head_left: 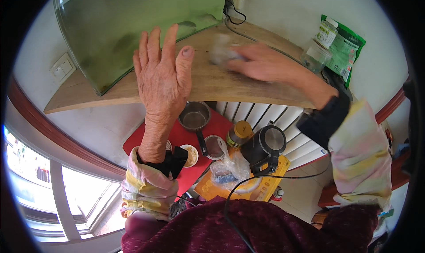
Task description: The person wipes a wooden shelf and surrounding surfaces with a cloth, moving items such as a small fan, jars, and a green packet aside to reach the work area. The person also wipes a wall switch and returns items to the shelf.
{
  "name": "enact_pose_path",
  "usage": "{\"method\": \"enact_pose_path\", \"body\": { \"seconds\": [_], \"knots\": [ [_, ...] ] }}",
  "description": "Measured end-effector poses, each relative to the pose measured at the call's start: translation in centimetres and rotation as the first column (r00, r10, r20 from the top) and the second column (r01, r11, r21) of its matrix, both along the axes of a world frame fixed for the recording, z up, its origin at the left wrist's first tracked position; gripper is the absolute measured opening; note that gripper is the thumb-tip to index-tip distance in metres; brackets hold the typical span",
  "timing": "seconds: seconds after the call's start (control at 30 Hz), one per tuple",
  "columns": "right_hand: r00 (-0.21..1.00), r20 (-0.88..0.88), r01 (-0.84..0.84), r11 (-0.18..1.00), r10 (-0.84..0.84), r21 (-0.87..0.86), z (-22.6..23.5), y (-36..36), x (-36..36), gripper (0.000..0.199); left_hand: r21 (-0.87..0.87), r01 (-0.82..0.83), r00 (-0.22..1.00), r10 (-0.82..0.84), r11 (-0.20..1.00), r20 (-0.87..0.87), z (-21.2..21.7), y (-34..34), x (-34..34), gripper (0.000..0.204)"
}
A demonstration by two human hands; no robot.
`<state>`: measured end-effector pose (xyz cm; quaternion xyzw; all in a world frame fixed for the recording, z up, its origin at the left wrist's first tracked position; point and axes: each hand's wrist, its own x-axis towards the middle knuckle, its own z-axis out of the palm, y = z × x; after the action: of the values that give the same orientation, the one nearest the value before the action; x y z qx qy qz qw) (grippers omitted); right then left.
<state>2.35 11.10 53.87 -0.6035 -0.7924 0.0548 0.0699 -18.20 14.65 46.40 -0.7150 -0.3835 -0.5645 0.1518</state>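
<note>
cloth (pixel 220 52), pale and bunched, sits under the fingers of the right hand (pixel 261 63), pressed flat against the wooden shelf (pixel 208 82) near its back edge, so it seems held down for wiping (the blur there suggests a sweeping stroke). left hand (pixel 160 75) is raised open, fingers spread and gripping nothing, hovering just in front of the glass tank (pixel 133 27) that stands on the shelf's left end, perhaps for balance. at the shelf's right end a clear jar (pixel 315 56) stands by a green packet (pixel 343 49), well apart from the cloth. below, a small pan (pixel 195 118) rests on a red board (pixel 186 140), a dark kettle (pixel 265 149) beside it.
</note>
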Motion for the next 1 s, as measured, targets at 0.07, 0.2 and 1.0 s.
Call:
{"method": "enact_pose_path", "body": {
  "seconds": [0.07,0.2,1.0],
  "knots": [
    [0.980,0.001,-0.199,0.976,0.200,0.089,-1.1,1.4,-3.9,0.039,0.016,-0.052,0.999,0.052,0.999,-0.015,-0.1,-0.2,0.0,0.048],
    [0.968,-0.072,-0.226,0.959,0.241,0.172,-0.3,2.7,-4.1,0.030,-0.029,-0.097,0.995,0.096,0.995,-0.017,-0.1,-0.2,-0.4,0.045],
    [0.954,-0.036,0.256,0.749,-0.297,0.611,-3.9,-5.2,7.5,0.034,-0.398,0.162,0.799,-0.357,0.903,-0.485,4.5,-0.2,-7.8,0.018]
  ]
}}
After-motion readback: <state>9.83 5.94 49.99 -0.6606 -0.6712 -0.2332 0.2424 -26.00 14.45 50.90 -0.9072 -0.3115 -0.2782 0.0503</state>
